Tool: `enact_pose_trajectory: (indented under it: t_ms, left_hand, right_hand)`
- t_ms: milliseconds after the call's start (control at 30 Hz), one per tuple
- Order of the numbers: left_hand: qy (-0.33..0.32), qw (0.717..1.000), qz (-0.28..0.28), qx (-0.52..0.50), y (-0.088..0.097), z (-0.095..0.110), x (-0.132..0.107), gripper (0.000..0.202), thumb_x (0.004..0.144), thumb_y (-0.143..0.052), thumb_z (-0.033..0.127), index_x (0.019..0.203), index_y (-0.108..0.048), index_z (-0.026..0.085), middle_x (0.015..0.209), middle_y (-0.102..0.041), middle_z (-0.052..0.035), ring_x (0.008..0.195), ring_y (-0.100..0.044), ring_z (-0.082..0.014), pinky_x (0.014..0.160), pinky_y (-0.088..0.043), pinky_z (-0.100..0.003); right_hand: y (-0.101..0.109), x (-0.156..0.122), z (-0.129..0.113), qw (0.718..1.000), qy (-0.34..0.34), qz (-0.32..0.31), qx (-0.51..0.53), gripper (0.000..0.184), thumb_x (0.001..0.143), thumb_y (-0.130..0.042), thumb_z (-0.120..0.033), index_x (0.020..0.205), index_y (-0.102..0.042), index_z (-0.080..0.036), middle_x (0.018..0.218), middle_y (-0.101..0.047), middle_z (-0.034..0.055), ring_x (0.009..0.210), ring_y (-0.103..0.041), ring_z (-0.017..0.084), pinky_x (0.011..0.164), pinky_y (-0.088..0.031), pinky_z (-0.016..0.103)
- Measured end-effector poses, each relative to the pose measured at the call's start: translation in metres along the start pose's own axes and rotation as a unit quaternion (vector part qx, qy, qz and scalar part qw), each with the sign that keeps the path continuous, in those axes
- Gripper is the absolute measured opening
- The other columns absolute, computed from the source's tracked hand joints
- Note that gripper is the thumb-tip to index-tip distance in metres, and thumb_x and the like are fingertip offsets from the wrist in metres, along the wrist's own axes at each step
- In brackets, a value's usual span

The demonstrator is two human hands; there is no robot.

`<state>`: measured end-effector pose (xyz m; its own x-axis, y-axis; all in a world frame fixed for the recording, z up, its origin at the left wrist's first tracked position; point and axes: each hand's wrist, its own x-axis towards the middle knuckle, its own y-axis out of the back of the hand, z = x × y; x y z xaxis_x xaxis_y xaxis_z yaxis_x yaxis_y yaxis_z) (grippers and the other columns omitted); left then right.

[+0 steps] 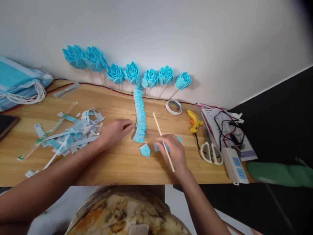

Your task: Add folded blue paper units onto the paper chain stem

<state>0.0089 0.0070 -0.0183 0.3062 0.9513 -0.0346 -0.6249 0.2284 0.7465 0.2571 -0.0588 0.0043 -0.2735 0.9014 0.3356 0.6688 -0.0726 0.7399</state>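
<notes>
My right hand (173,151) is closed around a thin wooden stick (157,124), which slants up and to the left. Under that hand lie flat blue fabric pieces (156,147), partly covered by the fingers. My left hand (117,130) has its fingers curled together, the tips at the left edge of a long overlapping row of folded blue petals (140,114). Whether those fingertips pinch anything is hidden. Just below the row sits a single folded blue petal (145,150), apart from both hands.
Several blue fabric flowers (132,73) on sticks lean against the wall. Fabric scraps (73,133) are heaped at left, near blue face masks (19,81). At right are a tape roll (173,107), a yellow glue gun (195,120), scissors (211,152) and a power strip (236,166).
</notes>
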Motion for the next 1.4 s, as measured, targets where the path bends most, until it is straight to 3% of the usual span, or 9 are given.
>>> enact_pose_trajectory:
  t_ms: [133,367,667,933,1100,1200,1400]
  left_hand:
    - [0.0,0.999,0.008,-0.032,0.003,0.003,0.0,0.04,0.091,-0.042,0.043,0.089,-0.071,0.017,0.07,-0.064,-0.0013,0.062,-0.053,-0.014,0.058,-0.033,-0.024]
    - [0.011,0.998,-0.004,-0.057,0.004,0.004,0.0,0.037,0.09,-0.043,0.04,0.074,-0.066,0.016,0.058,-0.053,0.0032,0.055,-0.044,-0.0104,0.055,-0.03,-0.022]
    - [0.028,0.998,-0.003,-0.058,0.001,0.002,0.001,0.035,0.088,-0.046,0.038,0.066,-0.063,0.017,0.055,-0.053,0.003,0.053,-0.044,-0.0101,0.052,-0.029,-0.022]
    - [0.077,0.994,-0.012,-0.071,0.007,0.007,0.0,0.041,0.087,-0.047,0.046,0.066,-0.068,0.018,0.056,-0.059,0.001,0.052,-0.049,-0.0116,0.053,-0.034,-0.021]
    - [0.067,0.995,-0.008,-0.068,0.007,0.005,0.002,0.042,0.087,-0.046,0.044,0.063,-0.066,0.017,0.054,-0.058,0.0005,0.05,-0.048,-0.0117,0.051,-0.033,-0.021]
    - [0.07,0.996,-0.015,-0.061,0.005,0.003,0.003,0.04,0.086,-0.045,0.043,0.063,-0.066,0.017,0.055,-0.058,0.0009,0.051,-0.049,-0.0113,0.051,-0.032,-0.021]
    - [0.059,0.996,-0.019,-0.068,0.007,0.005,0.001,0.041,0.086,-0.044,0.043,0.061,-0.063,0.017,0.057,-0.06,0.0006,0.054,-0.05,-0.0112,0.052,-0.034,-0.021]
  right_hand:
    - [-0.021,0.012,0.004,0.993,0.038,-0.051,-0.098,0.004,0.09,-0.059,-0.02,0.089,-0.062,-0.022,0.087,-0.068,0.004,0.085,-0.057,0.021,0.077,-0.04,0.034]
    - [-0.034,0.023,0.003,0.984,0.049,-0.096,-0.14,0.009,0.087,-0.063,-0.017,0.082,-0.058,-0.022,0.082,-0.067,0.0004,0.081,-0.054,0.02,0.076,-0.032,0.032]
    - [-0.048,0.027,0.012,0.986,0.083,-0.099,-0.107,0.016,0.086,-0.057,-0.008,0.076,-0.058,-0.022,0.073,-0.064,-0.0013,0.075,-0.054,0.017,0.075,-0.032,0.029]
    - [-0.037,0.025,0.012,0.994,0.067,-0.032,-0.079,0.018,0.082,-0.053,-0.006,0.076,-0.057,-0.022,0.073,-0.065,-0.0011,0.075,-0.054,0.017,0.077,-0.034,0.03]
    - [-0.04,0.026,0.008,0.992,0.069,-0.08,-0.067,0.011,0.087,-0.061,-0.016,0.078,-0.059,-0.022,0.079,-0.068,-0.0001,0.079,-0.057,0.018,0.079,-0.035,0.031]
    - [-0.048,0.03,0.008,0.989,0.066,-0.104,-0.08,0.012,0.086,-0.062,-0.014,0.078,-0.059,-0.022,0.078,-0.068,0.0,0.078,-0.058,0.018,0.078,-0.034,0.03]
    - [-0.053,0.033,0.009,0.991,0.073,-0.08,-0.078,0.016,0.083,-0.056,-0.008,0.076,-0.058,-0.022,0.073,-0.066,-0.0008,0.074,-0.056,0.017,0.076,-0.036,0.03]
